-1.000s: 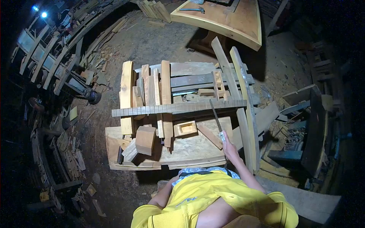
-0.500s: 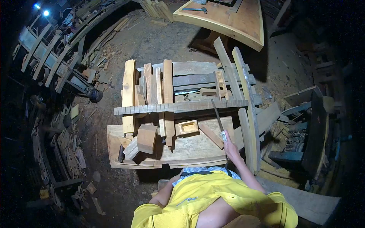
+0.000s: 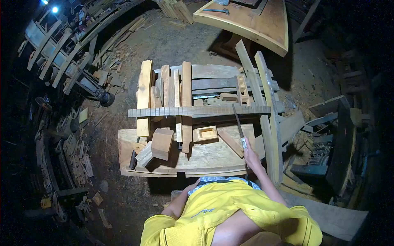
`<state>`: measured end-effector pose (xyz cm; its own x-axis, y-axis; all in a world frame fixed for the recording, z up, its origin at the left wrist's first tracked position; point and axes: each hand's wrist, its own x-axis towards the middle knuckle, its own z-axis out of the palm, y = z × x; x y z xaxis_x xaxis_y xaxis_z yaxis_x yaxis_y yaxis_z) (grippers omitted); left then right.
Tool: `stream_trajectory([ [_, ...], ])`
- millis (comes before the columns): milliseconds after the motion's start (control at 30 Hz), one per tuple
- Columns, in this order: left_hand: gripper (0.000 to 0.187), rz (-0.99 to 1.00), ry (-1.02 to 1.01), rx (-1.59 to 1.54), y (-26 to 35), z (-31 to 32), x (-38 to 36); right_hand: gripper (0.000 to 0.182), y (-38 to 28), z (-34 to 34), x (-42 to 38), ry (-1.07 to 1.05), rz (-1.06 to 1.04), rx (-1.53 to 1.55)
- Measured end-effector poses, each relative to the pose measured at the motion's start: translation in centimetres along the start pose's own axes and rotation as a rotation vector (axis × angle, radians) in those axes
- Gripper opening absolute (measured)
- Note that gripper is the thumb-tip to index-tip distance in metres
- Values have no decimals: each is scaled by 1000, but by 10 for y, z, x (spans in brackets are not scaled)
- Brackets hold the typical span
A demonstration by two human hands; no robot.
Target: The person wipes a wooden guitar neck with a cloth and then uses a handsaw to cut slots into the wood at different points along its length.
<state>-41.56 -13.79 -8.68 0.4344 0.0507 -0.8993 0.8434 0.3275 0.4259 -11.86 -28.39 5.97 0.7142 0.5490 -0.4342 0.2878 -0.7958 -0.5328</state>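
Observation:
My right hand (image 3: 251, 157) is closed around the pale handle of a handsaw (image 3: 238, 123), its narrow dark blade seen almost edge-on. The blade crosses a long wooden strip (image 3: 197, 111) marked with many evenly spaced cross lines, and its tip reaches just past the far edge. That strip lies crosswise over several boards (image 3: 186, 82) on the workbench (image 3: 201, 160). By my waist rests my left hand (image 3: 191, 187), away from the wood; its fingers are mostly hidden against my clothing.
A hollowed wooden block (image 3: 205, 133), an angled wood block (image 3: 162, 143) and a dark-handled tool (image 3: 133, 159) lie on the bench. Long boards (image 3: 269, 123) lean at the right. Beyond stands a large table (image 3: 254, 24) with a hammer (image 3: 216, 11). Wood scraps (image 3: 84, 160) litter the left floor.
The whole view has shifted slightly, so the bench appears a little right and higher. My right hand keeps the saw across the strip, with its tip marginally farther forward.

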Motion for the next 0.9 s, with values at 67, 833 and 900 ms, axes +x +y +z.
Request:
stream_trajectory([
  [67,69,8,-6,20,3,-1,4,57,1,2,-2,-5,3,9],
  [833,68,120,-163,338,-33,-38,43,57,0,3,-2,28,-39,21],
  [900,68,121,-169,350,-12,-45,45,57,0,3,-2,28,-50,12],
])
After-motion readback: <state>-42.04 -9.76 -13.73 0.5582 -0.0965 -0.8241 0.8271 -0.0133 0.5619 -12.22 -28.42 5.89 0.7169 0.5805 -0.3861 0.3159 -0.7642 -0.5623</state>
